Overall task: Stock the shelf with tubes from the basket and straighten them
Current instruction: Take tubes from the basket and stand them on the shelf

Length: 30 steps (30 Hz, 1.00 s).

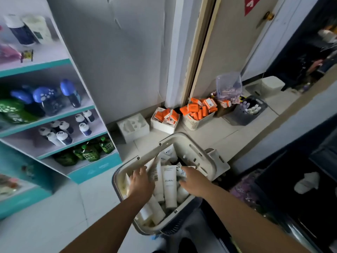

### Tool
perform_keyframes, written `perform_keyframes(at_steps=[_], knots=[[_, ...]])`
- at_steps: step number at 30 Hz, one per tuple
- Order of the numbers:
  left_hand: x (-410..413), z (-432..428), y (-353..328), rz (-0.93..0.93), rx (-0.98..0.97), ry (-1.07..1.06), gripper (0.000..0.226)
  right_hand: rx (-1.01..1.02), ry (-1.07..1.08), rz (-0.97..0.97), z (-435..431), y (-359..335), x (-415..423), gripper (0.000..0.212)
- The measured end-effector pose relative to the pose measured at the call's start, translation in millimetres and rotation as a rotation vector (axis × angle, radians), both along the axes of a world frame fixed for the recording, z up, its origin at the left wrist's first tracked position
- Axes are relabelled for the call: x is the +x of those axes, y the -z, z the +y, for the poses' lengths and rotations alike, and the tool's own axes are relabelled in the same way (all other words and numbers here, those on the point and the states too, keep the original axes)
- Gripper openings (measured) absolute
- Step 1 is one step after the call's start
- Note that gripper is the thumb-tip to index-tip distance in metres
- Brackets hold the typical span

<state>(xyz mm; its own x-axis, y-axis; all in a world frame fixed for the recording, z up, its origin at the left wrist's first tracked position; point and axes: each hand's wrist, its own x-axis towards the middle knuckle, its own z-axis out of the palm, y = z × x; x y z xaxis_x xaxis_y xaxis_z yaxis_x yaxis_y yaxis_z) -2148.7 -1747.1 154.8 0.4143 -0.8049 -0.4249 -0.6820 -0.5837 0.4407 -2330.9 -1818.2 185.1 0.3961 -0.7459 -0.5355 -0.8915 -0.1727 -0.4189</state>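
At the left of the frame the shelf [45, 117] carries bottles and green pouches. Floor tiles [94, 190] separate it from the basket [164, 141] at lower centre, full of white tubes [169, 187]. The left hand [141, 181] rests on them, fingers spread. The right hand [193, 180] reaches in; I cannot tell its grip. Orange cartons [198, 108] sit behind.

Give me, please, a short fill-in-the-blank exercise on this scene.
1. The left hand and the right hand reach into the ____ of white tubes.
2. The boxes heaped by the door are ____.
3. The pouches on the bottom shelf are ____.

Missing words: basket; orange; green.
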Motion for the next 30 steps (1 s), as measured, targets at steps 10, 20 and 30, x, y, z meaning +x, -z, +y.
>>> perform_keyframes(at_steps=[10, 20, 30], knots=[[-11.6, 3.9, 30.5, -0.192, 0.115, -0.013, 0.056, 0.199, -0.004, 0.169, 5.2, 65.7, 33.8, 0.052], [-7.6, -17.3, 38.4, -0.374, 0.327, 0.195, 0.048, 0.351, 0.542, -0.039, -0.3, 90.5, 43.3, 0.08], [0.5, -19.5, 25.0, 0.082, 0.172, -0.229, 0.057, 0.415, 0.562, -0.101, -6.0, 93.7, 37.4, 0.048]])
